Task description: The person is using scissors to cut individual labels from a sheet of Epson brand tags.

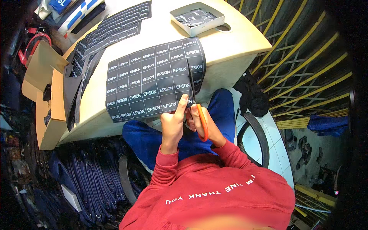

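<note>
A black sheet (149, 80) printed with a grid of white-lettered labels lies over the table's near edge. My left hand (173, 120) pinches its near edge, thumb on top and fingers hidden beneath. Orange-handled scissors (202, 122) are in my right hand (205, 124), just right of the left thumb. Their blades run into the sheet along a line near its right side. A cut parts the rightmost column of labels from the rest, reaching up from the near edge; its far end is hard to make out.
On the pale table (237, 46) stands a shallow white box (197, 19) with cut black labels in it. More printed sheets (119, 25) lie at the far left. An open cardboard box (51, 107) stands beside the table's left edge. Dark blue straps (92, 180) hang at lower left.
</note>
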A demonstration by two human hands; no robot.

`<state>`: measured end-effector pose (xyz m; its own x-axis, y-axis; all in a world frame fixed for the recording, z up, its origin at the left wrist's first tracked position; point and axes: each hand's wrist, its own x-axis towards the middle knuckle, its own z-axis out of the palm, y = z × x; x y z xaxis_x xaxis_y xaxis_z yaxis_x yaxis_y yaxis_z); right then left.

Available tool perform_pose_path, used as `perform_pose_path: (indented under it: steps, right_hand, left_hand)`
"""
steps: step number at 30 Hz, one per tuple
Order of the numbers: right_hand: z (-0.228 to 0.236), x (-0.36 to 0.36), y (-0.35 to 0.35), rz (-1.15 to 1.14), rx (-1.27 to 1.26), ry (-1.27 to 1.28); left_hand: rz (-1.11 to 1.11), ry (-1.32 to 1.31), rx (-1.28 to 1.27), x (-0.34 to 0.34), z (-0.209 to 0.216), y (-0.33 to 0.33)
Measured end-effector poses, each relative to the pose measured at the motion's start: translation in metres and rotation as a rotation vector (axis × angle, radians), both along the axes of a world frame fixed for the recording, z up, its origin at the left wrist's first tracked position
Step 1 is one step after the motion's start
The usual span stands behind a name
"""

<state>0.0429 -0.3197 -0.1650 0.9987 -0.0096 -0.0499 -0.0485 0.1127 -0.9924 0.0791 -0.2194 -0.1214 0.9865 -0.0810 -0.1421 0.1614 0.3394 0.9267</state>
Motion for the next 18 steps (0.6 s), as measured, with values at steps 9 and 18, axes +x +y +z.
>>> perform_pose_path:
  steps: [9, 18]
  right_hand:
    - [0.006, -0.002, 0.004, -0.025, 0.026, 0.005]
    - [0.014, -0.004, 0.006, -0.076, 0.011, -0.006]
  left_hand:
    - [-0.003, -0.039, 0.042, 0.000, -0.004, 0.003]
    - [0.016, -0.065, 0.055, -0.002, -0.003, 0.000]
